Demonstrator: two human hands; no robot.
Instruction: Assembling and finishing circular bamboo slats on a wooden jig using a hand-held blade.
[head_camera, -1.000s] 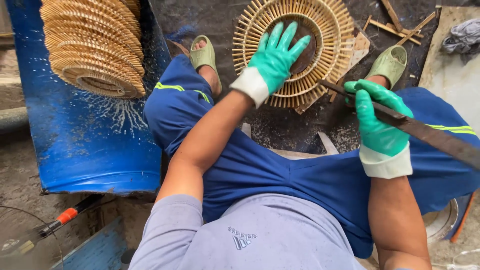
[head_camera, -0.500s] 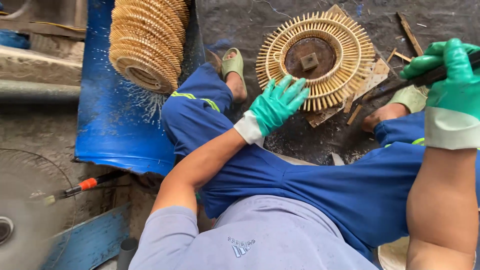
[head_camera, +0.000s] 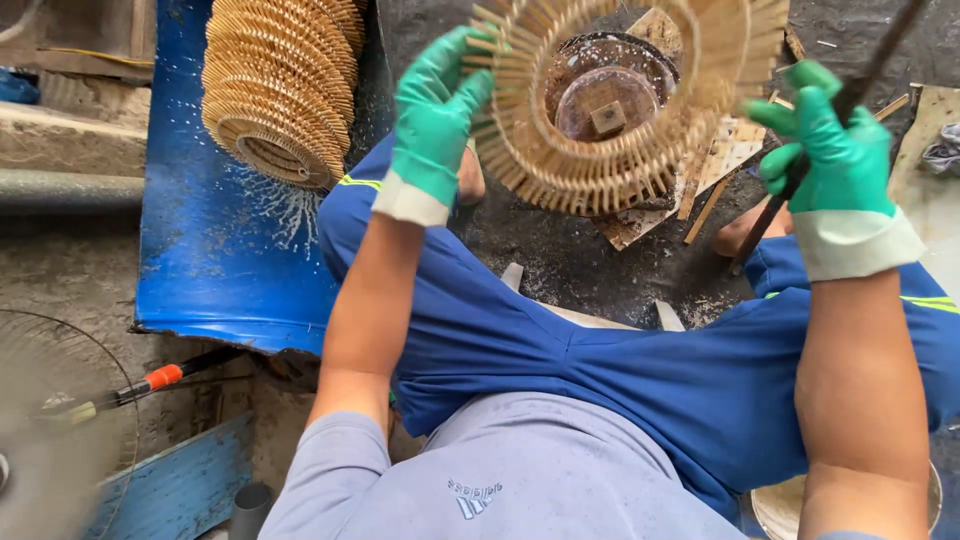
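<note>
The ring of bamboo slats (head_camera: 610, 110) was blurred and cut off at the top centre. The left hand (head_camera: 435, 115) clamped its rim; half a second before, it lay on the ground. The right hand (head_camera: 825, 150) (green-gloved too) gripped a dark blade (head_camera: 870, 60), now raised. Finished rings (head_camera: 285, 85) were stacked upper left on a blue sheet (head_camera: 215, 260).

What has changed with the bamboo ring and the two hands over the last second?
The left hand has taken hold of the round slatted bamboo frame and lifted it off the ground, tilted toward the camera; earlier it lay flat and the hand only reached over it. The right hand has swung its dark blade upward. The stack of finished frames on the blue sheet stayed put.
</note>
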